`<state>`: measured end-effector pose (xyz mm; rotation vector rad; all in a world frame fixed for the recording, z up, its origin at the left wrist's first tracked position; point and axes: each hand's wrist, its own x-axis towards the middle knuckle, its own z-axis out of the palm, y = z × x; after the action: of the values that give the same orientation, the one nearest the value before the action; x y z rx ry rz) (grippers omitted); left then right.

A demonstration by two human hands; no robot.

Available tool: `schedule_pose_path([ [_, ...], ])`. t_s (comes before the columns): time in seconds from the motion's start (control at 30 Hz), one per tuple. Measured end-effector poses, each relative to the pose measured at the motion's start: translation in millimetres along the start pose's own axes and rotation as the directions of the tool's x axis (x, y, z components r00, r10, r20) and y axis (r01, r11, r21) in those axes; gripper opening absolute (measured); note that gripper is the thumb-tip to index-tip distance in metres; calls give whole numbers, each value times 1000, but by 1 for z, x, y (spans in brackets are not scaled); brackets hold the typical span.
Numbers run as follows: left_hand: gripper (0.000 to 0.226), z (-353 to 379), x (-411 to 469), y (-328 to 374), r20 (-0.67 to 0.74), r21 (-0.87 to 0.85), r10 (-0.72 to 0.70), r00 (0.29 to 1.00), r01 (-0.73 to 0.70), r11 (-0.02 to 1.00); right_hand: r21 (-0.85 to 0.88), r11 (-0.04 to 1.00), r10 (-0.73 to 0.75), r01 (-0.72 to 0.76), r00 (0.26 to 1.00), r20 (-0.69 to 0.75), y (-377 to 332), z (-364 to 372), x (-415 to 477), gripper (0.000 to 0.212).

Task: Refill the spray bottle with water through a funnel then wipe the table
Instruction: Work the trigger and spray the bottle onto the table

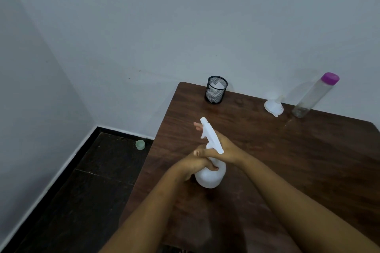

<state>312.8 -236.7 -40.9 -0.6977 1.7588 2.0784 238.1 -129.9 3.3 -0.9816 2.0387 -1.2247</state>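
Brown wooden table (287, 160), set into the corner of a pale grey wall (185, 26); dark tiled floor (92, 181) to its left.

- Left hand (193, 165): fingers curled round the shoulder of the spray bottle (209, 176), just below the neck. Firm hold.
- Right hand (226, 149): wrapped round the neck under the sprayer head (211, 135), thumb lying across the front, fingertips showing behind the nozzle. How tight the hold is cannot be told.
- Spray bottle: white, translucent, upright on the table near its left edge, head fitted, nozzle pointing away toward the wall. Fill level not discernible.
- Funnel (273, 106): white, resting on its wide mouth near the far edge, spout tilted up toward the wall. Well apart from the hands.
- Water bottle (312, 96): clear, tall, purple cap on, standing just right of the funnel against the wall. Contents not discernible.
- Mesh cup (216, 90): black, at the far left corner of the table, white paper inside.
- Small green item (140, 144): on the floor by the wall, left of the table. Kind unclear.
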Motion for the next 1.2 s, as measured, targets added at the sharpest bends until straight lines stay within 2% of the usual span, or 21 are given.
schedule_pose_path([
  [0.07,44,0,5,0,19,86,2,1000,-4,996,-13,999,-35,35,999,-36,-3,3,3,65],
  [0.13,63,1,10,0,51,283,30,998,-43,958,-4,999,-53,52,993,-107,0,7,3,46],
  [0.17,75,-1,11,-1,55,316,68,996,-82,945,16,999,-46,48,991,-122,2,8,3,36],
  [0.23,88,-6,11,-10,75,197,139,987,-151,969,71,997,-27,39,986,-166,5,11,2,24],
  [0.3,76,-10,9,-20,35,72,157,987,-159,985,110,993,-8,33,976,-216,4,12,2,16],
  [0.37,69,-6,7,-25,-2,21,153,988,-153,988,114,993,3,24,973,-229,1,12,3,11],
  [0.5,76,12,7,-30,5,-17,149,989,-149,989,113,989,109,-90,979,-173,-5,9,7,18],
  [0.63,65,23,6,-34,64,-105,120,991,-112,988,45,989,146,-141,983,-114,-6,6,5,13],
  [0.73,65,28,6,-37,127,-124,105,986,-89,988,-27,984,169,-176,970,-178,-3,8,6,31],
  [0.87,76,38,4,-40,173,-237,90,981,-47,970,-122,947,251,-297,922,-296,3,15,11,51],
  [1.0,50,41,5,-42,216,-256,80,973,-22,966,-82,930,314,-357,892,-326,8,15,10,46],
  [1.07,45,42,5,-42,237,-266,81,968,-16,964,-93,916,355,-391,896,-268,8,13,10,46],
  [1.17,50,44,5,-46,248,-316,72,966,11,949,-94,905,409,-415,909,-79,8,8,10,51],
  [1.2,49,45,5,-48,252,-324,74,965,12,946,-66,907,412,-416,909,-68,8,8,9,50],
])
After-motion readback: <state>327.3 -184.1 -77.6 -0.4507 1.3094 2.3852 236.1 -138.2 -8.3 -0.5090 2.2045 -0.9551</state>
